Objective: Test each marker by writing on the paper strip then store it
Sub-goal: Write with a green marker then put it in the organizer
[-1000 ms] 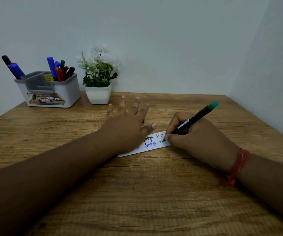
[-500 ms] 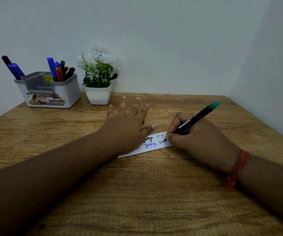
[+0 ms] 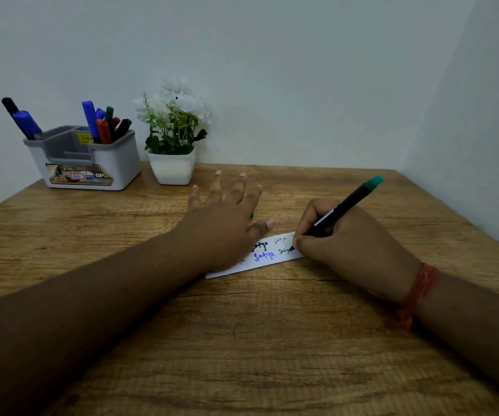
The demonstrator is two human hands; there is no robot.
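While the paper strip (image 3: 267, 256) is pinned by the left hand (image 3: 227, 226), fingers spread flat, the green marker (image 3: 342, 211) is clamped in right hand (image 3: 350, 247) fingers, tip on paper.

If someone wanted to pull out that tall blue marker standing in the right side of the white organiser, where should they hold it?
By its capped top end, from above. The tall blue marker stands leaning in the white desk organiser, its lower barrel hidden among the red, green and black markers; only the upper part sticks out free, so I would pinch there and lift along its tilt.

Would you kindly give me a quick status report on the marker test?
Right hand gripping green-capped marker, tip on paper strip. Left hand flat, pinning strip. Organizer clear to reach.
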